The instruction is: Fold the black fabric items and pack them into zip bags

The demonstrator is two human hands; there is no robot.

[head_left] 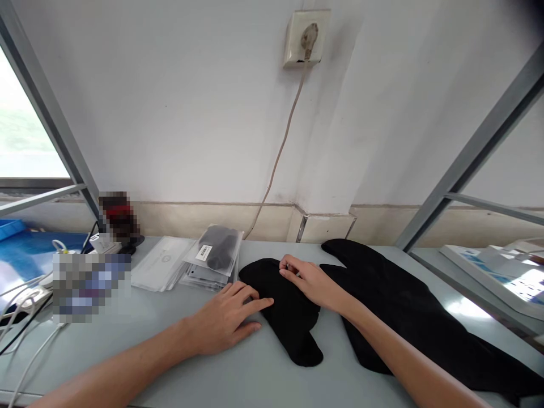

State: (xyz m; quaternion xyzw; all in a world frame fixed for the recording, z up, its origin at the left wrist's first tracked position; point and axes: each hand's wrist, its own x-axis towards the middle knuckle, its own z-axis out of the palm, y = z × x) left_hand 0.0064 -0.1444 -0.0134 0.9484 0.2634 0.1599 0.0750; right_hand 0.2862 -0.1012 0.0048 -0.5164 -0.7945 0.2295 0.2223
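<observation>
Black small cloth (293,323), one piece, lies on one desk (255,379), at 6 o'clock of the view. One larger black cloth mass (399,300) is at its 3 o'clock; its layers I cannot count. One left hand (229,317), loosely spread and holding nothing, touches its edge; one right hand (310,279) is half curled on it, and whether it pinches cloth I cannot tell. At its 10 o'clock lie two stacks: whitish packets (161,263) and clear bags (234,249), of which the top one contains one dark item (223,250) and bears one label (204,253).

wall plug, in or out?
In: the plug sits against the wall socket, its cord hanging below.
</observation>
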